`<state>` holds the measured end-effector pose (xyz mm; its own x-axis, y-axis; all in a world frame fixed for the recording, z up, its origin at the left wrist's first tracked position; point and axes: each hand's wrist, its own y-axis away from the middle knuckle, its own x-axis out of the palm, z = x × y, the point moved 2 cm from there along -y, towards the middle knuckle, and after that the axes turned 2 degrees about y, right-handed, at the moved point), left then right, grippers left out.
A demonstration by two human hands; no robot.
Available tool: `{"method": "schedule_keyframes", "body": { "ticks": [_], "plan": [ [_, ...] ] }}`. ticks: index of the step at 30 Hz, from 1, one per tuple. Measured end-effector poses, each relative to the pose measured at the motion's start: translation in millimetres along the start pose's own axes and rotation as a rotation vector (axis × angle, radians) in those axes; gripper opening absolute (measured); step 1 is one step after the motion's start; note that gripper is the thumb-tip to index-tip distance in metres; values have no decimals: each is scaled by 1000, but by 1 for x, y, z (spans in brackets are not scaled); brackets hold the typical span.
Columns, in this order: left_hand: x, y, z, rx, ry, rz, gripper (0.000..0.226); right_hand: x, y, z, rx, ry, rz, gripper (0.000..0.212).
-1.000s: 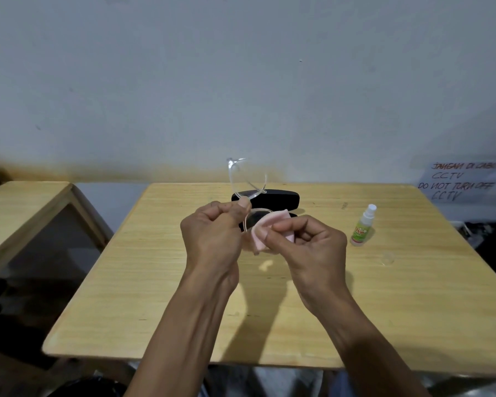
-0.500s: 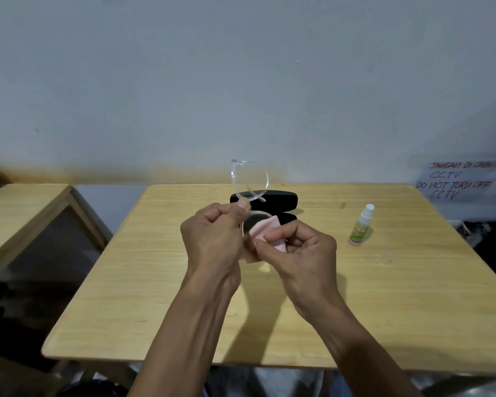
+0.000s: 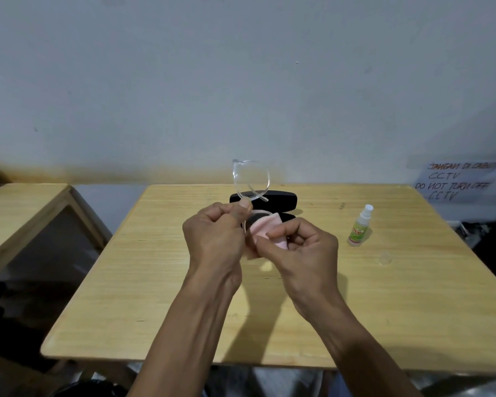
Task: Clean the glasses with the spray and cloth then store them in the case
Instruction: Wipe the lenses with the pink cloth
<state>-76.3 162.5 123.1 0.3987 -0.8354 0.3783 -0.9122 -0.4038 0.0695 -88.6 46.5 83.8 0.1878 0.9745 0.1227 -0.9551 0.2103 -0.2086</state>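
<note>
Clear glasses [image 3: 251, 179] pinched in left hand [image 3: 215, 239] — right hand [image 3: 301, 250] grips pink cloth [image 3: 265, 227]; one case [image 3: 278, 200], one spray [image 3: 360, 226].

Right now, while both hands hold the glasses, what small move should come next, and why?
Probably keep rubbing the pink cloth over the lower lens: the right hand pinches it there, the left hand steadies the glasses, and the upper lens looks untouched.

two hands [image 3: 216, 236], one glasses [image 3: 251, 179], one cloth [image 3: 265, 227], one case [image 3: 281, 197], one spray bottle [image 3: 360, 226], two tables [image 3: 384, 296]
</note>
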Motion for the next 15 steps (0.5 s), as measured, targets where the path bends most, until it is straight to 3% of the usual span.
{"method": "schedule_keyframes", "body": {
  "ticks": [10, 15],
  "plan": [
    [1, 1, 5, 18, -54, 55, 31, -8, -12, 11, 9, -72, -55, 25],
    [0, 3, 3, 33, -54, 20, 33, -2, -4, 7, -11, 6, -18, 20]
  ]
}}
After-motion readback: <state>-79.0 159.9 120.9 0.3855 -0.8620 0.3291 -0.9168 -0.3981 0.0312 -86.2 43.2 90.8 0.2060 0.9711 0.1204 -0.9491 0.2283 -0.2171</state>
